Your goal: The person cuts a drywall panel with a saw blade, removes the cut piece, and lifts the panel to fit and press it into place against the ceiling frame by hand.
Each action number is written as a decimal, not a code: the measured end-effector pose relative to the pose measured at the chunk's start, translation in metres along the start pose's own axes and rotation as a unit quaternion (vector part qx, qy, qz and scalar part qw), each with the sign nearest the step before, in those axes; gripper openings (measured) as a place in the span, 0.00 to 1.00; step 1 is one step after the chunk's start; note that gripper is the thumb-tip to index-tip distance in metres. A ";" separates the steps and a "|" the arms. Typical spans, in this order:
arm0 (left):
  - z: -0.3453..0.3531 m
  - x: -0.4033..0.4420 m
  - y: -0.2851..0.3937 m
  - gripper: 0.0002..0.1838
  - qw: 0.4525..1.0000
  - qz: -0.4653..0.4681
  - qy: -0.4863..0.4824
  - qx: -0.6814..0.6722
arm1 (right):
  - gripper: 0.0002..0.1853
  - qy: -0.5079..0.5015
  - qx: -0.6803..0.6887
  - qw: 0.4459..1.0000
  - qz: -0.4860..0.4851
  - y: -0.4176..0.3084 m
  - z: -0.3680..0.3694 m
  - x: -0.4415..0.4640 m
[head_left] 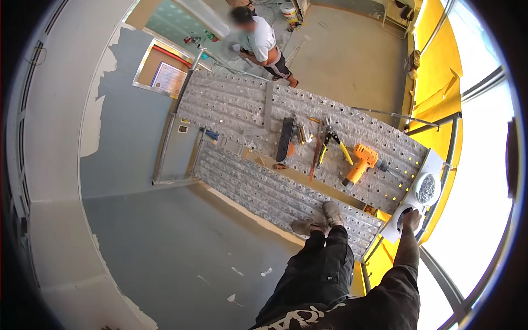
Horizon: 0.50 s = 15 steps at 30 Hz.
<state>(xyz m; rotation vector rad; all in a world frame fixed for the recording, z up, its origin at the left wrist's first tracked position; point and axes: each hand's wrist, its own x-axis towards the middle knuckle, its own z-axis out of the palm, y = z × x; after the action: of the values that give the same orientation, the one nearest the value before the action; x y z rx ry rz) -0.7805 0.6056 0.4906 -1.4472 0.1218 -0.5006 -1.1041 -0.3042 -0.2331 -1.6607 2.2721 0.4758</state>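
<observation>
At the right end of the scaffold, my right hand (411, 219) is closed at the edge of a white fitting with round openings (392, 229). Its lower opening looks dark; a round part with crinkled silvery material (426, 188) sits just above my hand. My fingers are partly hidden. Of my left hand (109, 328), only what seem to be fingertips show at the bottom left edge. An orange cordless drill (360, 165) lies on the planks left of the fitting. Yellow-handled snips (331, 142) lie beyond it.
I stand on perforated metal scaffold planks (242, 176) with a gap between them. A dark flat tool (285, 139) and a reddish strip (316, 157) lie there. Metal rails (175, 115) edge the platform. Below, another person (264, 44) works near a bucket (288, 12). Yellow sheeting (437, 99) hangs right.
</observation>
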 end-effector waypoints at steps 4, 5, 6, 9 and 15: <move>0.003 0.003 0.004 0.35 0.999 -0.003 -0.015 0.035 | 0.15 -0.006 -0.027 0.999 -0.047 -0.002 -0.012 -0.014; 0.003 0.003 0.005 0.35 0.999 0.000 -0.022 0.044 | 0.15 0.006 -0.015 0.997 -0.076 0.001 -0.011 -0.011; 0.004 0.004 0.005 0.36 0.998 0.002 -0.030 0.053 | 0.15 0.017 -0.002 0.994 -0.106 0.006 -0.006 -0.009; 0.008 0.005 0.006 0.36 0.997 0.007 -0.013 0.072 | 0.13 0.048 0.044 0.985 -0.161 0.021 0.004 0.001; 0.008 -0.002 0.004 0.36 0.994 0.020 -0.058 0.090 | 0.12 0.068 0.090 0.980 -0.166 0.034 0.023 0.026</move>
<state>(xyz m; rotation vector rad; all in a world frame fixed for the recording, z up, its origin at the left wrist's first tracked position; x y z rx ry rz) -0.7782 0.6143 0.4872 -1.2912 0.0121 -0.3844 -1.1438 -0.3070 -0.2612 -1.9737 1.9959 0.0780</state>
